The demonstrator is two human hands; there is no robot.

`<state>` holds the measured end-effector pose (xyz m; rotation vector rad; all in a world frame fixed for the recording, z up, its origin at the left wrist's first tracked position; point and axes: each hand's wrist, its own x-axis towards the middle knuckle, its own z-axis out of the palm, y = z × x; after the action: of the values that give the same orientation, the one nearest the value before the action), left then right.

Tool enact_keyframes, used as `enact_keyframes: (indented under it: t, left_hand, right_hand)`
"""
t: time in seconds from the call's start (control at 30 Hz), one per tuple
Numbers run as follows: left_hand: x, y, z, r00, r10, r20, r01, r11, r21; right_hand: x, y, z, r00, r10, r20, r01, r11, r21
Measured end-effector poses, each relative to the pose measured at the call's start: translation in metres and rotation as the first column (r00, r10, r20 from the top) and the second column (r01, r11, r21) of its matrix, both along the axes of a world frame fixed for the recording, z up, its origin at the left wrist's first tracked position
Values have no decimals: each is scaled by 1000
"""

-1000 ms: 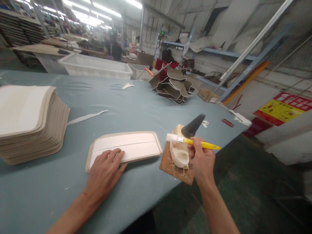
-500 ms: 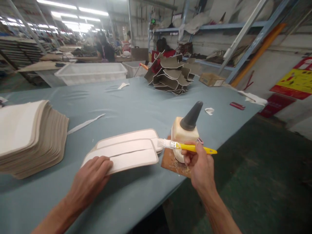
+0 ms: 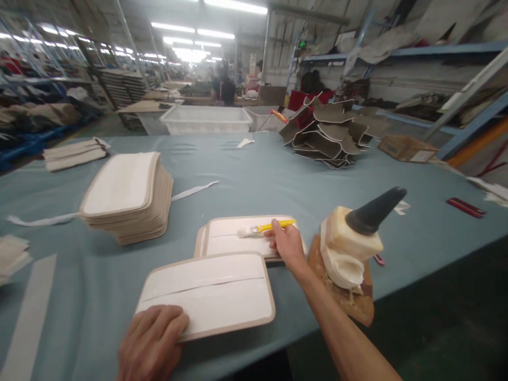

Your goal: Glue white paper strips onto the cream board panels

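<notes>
Blue-green cloth covers the table (image 3: 254, 180), and a white tub (image 3: 206, 120) sits behind it, beyond the stack (image 3: 123, 185) and to its right. Left of the stack and farther back lies a small bundle (image 3: 75, 154) of pale pieces. Nearer than the stack and to its right, the left hand (image 3: 153, 338) is clamped on the near-left part of a white panel (image 3: 222, 312), fingers on top, thumb hidden. The panel overlaps the near edge of a low pile (image 3: 222, 228), right of the stack. Over that pile, the right hand (image 3: 288, 243) is closed around a yellow brush (image 3: 273, 226), bristles pointing toward the stack; whether they touch, I cannot tell. The hands are apart from each other. Farther right of the stack come brown pieces (image 3: 329, 129), heaped at the back, then a cream pot (image 3: 337, 238) with a slanting black cone (image 3: 373, 211), on a wooden board (image 3: 367, 309). Farthest right of the stack, a red tool (image 3: 466, 207) lies on the cloth.
</notes>
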<state>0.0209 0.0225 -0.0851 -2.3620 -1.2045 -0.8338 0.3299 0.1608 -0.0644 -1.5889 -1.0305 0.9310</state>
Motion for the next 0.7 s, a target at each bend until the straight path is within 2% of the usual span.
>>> enact_keyframes:
  t: [0.13, 0.2, 0.27, 0.33, 0.4, 0.53, 0.7]
  left_hand:
    - [1, -16, 0, 995, 40, 90, -37, 999, -28]
    - [0, -26, 2, 993, 48, 104, -41, 997, -71]
    - [-4, -37, 2, 989, 50, 140, -35, 993, -109]
    - [-7, -48, -1, 984, 52, 171, -27, 989, -146]
    - [-10, -57, -5, 979, 68, 191, -37, 986, -165]
    - [-13, -67, -13, 977, 110, 181, -76, 979, -188]
    - [-5, -73, -19, 964, 235, 125, -181, 923, -340]
  right_hand:
    - [20, -18, 20, 978, 70, 199, -55, 995, -80]
    - [26, -40, 32, 949, 137, 286, -105, 987, -123]
    - [22, -68, 37, 873, 230, 431, -163, 969, -187]
    - [9, -96, 32, 758, 318, 569, -201, 944, -260]
    - [-6, -122, 19, 694, 370, 618, -192, 922, -337]
    - [-26, -150, -8, 710, 450, 542, -223, 873, -433]
    - [-32, -157, -19, 748, 415, 517, -182, 878, -442]
